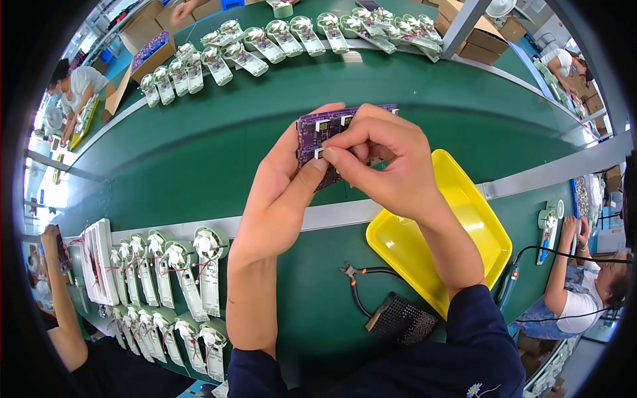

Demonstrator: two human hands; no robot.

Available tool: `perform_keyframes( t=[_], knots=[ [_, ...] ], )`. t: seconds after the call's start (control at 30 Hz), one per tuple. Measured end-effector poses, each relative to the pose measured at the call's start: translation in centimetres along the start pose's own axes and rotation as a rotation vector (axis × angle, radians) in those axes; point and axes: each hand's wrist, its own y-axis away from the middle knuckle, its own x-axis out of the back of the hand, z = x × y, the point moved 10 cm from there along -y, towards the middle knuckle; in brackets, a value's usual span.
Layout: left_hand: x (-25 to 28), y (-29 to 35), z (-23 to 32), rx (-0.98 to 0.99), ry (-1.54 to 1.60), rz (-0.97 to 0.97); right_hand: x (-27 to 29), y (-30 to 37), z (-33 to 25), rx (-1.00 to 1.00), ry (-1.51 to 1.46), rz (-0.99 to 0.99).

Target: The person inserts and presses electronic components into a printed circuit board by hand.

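Note:
A purple circuit board panel (309,136) is held up over the green table, tilted toward me. My left hand (275,202) is closed around its left side, thumb on the front and fingers behind. My right hand (398,162) is closed in a pinch at the board's front, thumb and forefinger meeting beside a small white-framed part (319,153) near the lower edge. Other white-framed display parts (322,126) sit higher on the panel. My right hand covers much of the board's right half, so whether its fingertips grip a single part cannot be made out.
A yellow tray (373,233) lies beneath my right forearm. Near it are orange-and-black cutters (356,285), a black perforated block (401,318) and a corded tool (509,286). Pale green fan housings (211,255) stand left, with more (279,36) along the far edge. Co-workers sit around.

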Motion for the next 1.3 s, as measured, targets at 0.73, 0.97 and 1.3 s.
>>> perform_keyframes(
  t=[0.73, 0.97, 1.3],
  knots=[
    [2.5, -0.7, -2.1, 0.108, 0.198, 0.174, 1.9, 0.0, -1.1, 0.080, 0.328, 0.313],
    [1.3, -1.0, -2.8, 0.159, 0.415, 0.080, 1.0, -0.2, -0.7, 0.112, 0.413, 0.225],
    [1.3, -0.6, -0.1, -0.161, -0.315, 0.178, 0.7, 0.3, -0.1, -0.110, 0.109, 0.204]
  ],
)
